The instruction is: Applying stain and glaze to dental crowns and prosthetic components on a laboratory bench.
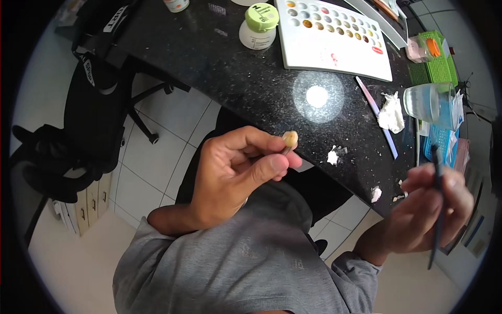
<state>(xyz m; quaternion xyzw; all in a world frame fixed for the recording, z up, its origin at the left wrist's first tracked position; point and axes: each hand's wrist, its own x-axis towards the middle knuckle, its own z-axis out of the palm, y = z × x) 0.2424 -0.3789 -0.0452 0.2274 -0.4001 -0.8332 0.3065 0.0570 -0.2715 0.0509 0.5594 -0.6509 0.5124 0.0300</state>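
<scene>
My left hand (225,175) is raised in front of my chest, at the near edge of the dark counter. Its thumb and fingers pinch a short metallic stem that carries a small yellowish-white dental crown (290,139). Off to the right, my right hand (421,212) is closed round a slim dark paintbrush (433,250), held nearly upright and blurred by motion. The brush's upper end shows in front of a blue basket (442,140), below a glass of water (421,102). I cannot make out the bristles clearly.
On the black speckled counter (235,78) stands a white palette (308,49) with coloured wells. Beside it is a green-lidded jar (258,31). Rightward lie a pink-and-purple stick (377,113), crumpled tissue (391,113) and white crumbs (332,156). An office chair (94,110) stands left.
</scene>
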